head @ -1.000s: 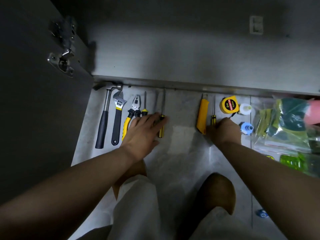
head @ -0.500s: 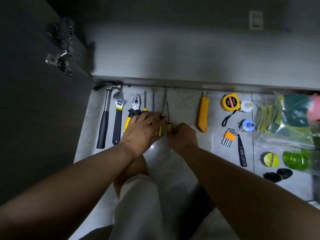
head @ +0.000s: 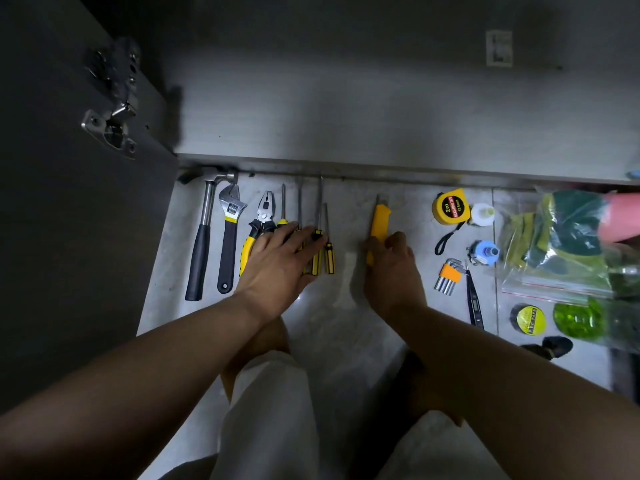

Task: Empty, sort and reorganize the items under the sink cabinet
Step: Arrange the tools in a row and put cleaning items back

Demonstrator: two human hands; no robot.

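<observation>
On the floor [head: 332,317], the right hand [head: 391,268] grips the utility knife [head: 379,220], which lies lengthwise toward the cabinet [head: 346,133]; the left hand [head: 277,265] rests straight-fingered on the screwdrivers [head: 328,258].

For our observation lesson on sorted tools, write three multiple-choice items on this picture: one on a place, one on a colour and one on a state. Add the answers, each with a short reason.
1. Where does the hammer lie among the laid-out tools?
A. far left
B. in the middle
C. far right

2. What colour is the case of the tape measure?
A. red
B. yellow
C. white

3. What is the right hand doing?
A. lying flat and open
B. staying out of view
C. gripping the utility knife

Answers:
1 A, since every other tool lies to its right.
2 B, since the case round the label is yellow.
3 C, since its fingers curl round the knife's lower end.
</observation>
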